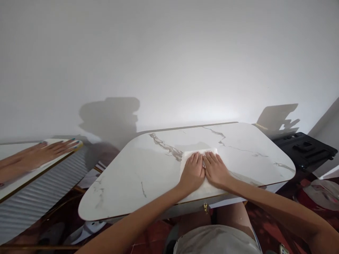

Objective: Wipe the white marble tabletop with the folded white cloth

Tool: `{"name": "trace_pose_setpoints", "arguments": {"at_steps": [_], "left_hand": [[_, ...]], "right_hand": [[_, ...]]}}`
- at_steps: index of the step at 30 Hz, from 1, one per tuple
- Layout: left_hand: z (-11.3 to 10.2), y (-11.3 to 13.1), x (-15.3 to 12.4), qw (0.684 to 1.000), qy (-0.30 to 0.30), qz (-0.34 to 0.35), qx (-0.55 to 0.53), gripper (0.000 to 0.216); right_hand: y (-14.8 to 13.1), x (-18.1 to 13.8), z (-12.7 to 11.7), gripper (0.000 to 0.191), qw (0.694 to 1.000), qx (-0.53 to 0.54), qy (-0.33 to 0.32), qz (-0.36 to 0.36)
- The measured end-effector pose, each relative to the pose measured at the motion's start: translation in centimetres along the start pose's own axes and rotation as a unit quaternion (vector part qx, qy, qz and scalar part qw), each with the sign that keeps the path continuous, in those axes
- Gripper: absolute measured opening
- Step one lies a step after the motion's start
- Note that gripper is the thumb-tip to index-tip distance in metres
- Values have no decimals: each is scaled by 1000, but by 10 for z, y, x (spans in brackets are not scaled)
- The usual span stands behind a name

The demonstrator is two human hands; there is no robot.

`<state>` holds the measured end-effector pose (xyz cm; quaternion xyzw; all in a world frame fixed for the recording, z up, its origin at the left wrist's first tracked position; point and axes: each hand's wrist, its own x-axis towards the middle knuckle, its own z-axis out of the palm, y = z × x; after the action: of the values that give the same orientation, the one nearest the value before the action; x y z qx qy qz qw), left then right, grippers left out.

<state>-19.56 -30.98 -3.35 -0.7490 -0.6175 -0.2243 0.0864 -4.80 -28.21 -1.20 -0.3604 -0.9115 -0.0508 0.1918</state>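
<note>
A white cloth or paper towel (187, 154) lies folded on the white marble-patterned tabletop (127, 176), near its front edge. My left hand (194, 170) rests flat on the left half of it, fingers stretched forward. Beside it, my right hand (215, 170) presses flat on the right half, its thumb side touching or almost touching the left. Neither hand grips the cloth. The part under both palms is hidden.
Another person's hands (50, 151) lie flat on a second table (39, 174) with a gold edge and ribbed side, at left. A black case (307, 150) stands at right. A small gold handle (205, 208) hangs below the front edge. Behind rises a wall (169, 63).
</note>
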Motion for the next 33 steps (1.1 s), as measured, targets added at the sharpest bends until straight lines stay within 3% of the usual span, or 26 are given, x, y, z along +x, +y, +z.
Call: {"name": "trace_pose_setpoints", "arguments": {"at_steps": [5, 8, 12, 17, 22, 28, 33], "left_hand": [[-2, 37, -7, 999, -19, -7, -32, 55], [-2, 50, 14, 998, -43, 6, -47, 52], [4, 49, 56, 996, -38, 40, -76, 46], [20, 23, 110, 996, -31, 44, -75, 36], [38, -18, 155, 998, -23, 12, -49, 31], [52, -59, 192, 1000, -10, -11, -21, 28], [62, -71, 218, 999, -16, -28, 19, 26]], "right_hand": [[15, -36, -12, 51, 1000, -4, 7, 4], [35, -38, -15, 51, 1000, -6, -4, 24], [65, -15, -14, 51, 997, -8, -41, 58], [92, 40, -1, 50, 994, -9, -68, 81], [113, 101, 18, 45, 997, 20, -56, 51], [131, 159, 43, 42, 998, 41, -37, 20], [145, 185, 56, 41, 999, 30, -25, 31]]}}
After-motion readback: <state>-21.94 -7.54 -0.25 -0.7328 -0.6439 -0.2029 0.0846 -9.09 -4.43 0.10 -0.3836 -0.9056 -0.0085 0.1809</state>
